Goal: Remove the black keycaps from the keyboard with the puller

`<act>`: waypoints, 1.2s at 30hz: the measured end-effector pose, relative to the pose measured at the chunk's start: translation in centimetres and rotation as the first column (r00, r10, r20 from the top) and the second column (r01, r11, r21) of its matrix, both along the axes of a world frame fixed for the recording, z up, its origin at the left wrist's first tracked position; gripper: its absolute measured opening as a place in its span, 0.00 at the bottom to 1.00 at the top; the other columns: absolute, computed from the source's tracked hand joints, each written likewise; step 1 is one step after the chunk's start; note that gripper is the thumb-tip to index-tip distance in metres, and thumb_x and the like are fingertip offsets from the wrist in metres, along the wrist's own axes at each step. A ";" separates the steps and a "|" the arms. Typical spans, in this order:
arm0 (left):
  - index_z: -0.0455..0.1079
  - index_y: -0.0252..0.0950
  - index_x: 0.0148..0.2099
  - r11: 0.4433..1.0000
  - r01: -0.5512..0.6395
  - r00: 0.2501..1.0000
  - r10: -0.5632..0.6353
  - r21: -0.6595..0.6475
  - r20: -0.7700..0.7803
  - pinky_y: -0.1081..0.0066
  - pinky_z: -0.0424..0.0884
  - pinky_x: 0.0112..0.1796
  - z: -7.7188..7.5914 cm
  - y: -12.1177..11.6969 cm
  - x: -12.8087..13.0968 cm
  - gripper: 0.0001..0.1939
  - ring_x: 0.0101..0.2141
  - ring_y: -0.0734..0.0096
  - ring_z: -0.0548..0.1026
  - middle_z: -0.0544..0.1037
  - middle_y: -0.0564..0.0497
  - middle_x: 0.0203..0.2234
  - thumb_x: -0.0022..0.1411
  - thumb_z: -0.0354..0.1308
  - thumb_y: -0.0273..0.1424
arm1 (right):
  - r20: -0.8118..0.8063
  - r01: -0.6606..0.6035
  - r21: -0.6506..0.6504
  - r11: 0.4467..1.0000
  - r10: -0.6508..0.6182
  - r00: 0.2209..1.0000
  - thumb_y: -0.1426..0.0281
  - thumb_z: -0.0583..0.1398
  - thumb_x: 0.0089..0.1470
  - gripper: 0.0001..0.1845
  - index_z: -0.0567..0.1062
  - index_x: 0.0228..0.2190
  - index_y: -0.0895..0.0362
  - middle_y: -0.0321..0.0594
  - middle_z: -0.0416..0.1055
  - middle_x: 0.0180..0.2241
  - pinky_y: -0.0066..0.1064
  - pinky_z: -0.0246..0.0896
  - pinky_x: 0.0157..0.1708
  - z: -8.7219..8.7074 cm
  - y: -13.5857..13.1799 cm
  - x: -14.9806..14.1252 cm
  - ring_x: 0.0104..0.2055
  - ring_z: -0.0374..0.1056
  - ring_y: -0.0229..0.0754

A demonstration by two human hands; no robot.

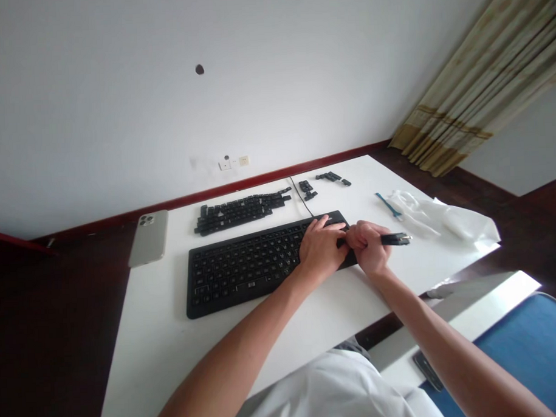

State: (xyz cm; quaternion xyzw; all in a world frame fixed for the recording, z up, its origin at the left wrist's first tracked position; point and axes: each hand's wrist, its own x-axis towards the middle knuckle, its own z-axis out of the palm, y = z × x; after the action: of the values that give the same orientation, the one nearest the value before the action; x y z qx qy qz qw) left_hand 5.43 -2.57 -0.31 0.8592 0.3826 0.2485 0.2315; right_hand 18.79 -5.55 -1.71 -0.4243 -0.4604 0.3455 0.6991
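Note:
A black keyboard (243, 264) lies tilted across the white table, most of its keycaps off and the bare key sockets showing. My left hand (322, 243) rests flat on its right part, fingers stretched out and thumb toward the right hand. At the keyboard's right end, my right hand (368, 245) is closed in a fist around a black-handled tool (396, 239). One end of it sticks out to the right with a bit of metal; the other end is hidden by my fingers. Behind the keyboard, black keycaps (241, 213) lie grouped in rows.
Smaller keycap groups (306, 186) sit near the cable (300, 195). A phone (149, 238) lies face down at the table's left edge. To the right are a teal brush-like tool (388, 204) and a crumpled white plastic bag (461, 220). A blue seat (529, 352) stands at lower right.

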 end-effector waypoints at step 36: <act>0.80 0.39 0.41 0.916 -0.054 0.779 0.288 -0.398 0.557 0.67 0.77 0.44 0.6 0.8 0.1 0.03 0.37 0.65 0.82 0.86 0.51 0.37 0.65 0.68 0.31 | 0.610 0.422 0.123 0.898 -0.404 0.681 0.64 0.67 0.57 0.07 0.77 0.29 0.53 0.35 0.74 0.26 0.32 0.64 0.32 1.6 0.2 1.5 0.28 0.67 0.40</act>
State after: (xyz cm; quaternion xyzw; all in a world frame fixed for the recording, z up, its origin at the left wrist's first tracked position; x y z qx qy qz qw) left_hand 5.57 -1.81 0.25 0.6380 0.4049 0.4553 0.4708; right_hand 20.28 -5.35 -0.15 -0.6160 -0.5522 0.0258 0.5612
